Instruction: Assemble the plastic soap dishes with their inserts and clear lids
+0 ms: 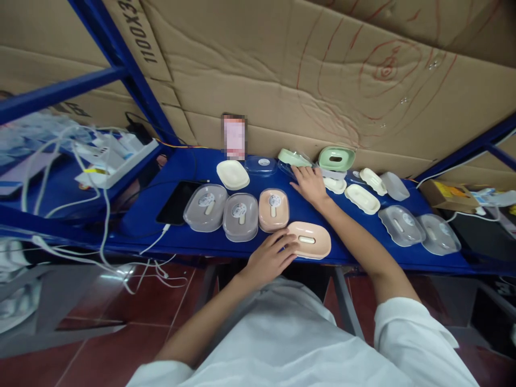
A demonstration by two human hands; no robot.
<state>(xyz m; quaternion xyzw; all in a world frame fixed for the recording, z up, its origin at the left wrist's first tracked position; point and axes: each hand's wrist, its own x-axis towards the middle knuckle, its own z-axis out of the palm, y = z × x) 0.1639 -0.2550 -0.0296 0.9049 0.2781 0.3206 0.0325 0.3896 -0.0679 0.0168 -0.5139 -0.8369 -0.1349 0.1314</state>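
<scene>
My left hand (272,255) lies palm down with fingers apart, its fingertips on the left end of a peach soap dish (316,243) at the table's front edge. Farther back, my right hand (310,185) has its fingers curled onto a clear plastic lid (285,169); part of the lid is hidden under the fingers. Behind that lid rests a pale green soap dish (292,157). Another green soap dish (337,159) stands tilted just right of it. A peach soap dish with a clear lid (274,210) sits left of the uncovered peach one.
Two grey lidded dishes (241,217) and a black phone (177,201) are at left. Cream dish parts (362,199) and more lidded dishes (402,226) lie at right. A cream piece (233,175) sits before an upright phone (234,137). White cables (107,236) hang leftward.
</scene>
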